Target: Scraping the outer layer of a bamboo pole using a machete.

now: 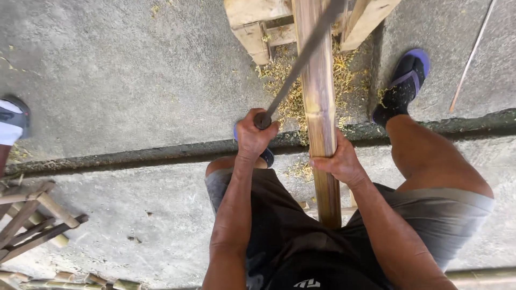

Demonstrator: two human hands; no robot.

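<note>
Far left edge: another person's foot in a grey-and-white shoe, standing on the concrete floor, well apart from the work.

Lower left: a small frame of lashed bamboo sticks; below it, short bamboo offcuts lie along the bottom edge.

Across the middle: a dark groove in the concrete, running side to side.

Centre: left hand, fist closed tight around the handle of a long dark blade, likely a machete. The blade slants up and to the right, crossing in front of the pole; motion blur hides its edge.

Centre right: bamboo pole, pale brown with a visible node ring, running from between the person's knees up to a wooden rest at the top of view. Right hand wraps around the pole just below the node, fingers curled, steadying it.

Beneath the pole: straw-coloured shavings, scattered on the concrete.

Right: the person's foot in a blue-edged sandal; beyond it, a thin bamboo sliver on the floor.

Step in hand, as judged: scraping or trimming the pole's surface with the blade. The next stroke calls for a firm hold on the pole and the holding hand kept below the blade's path.
</note>
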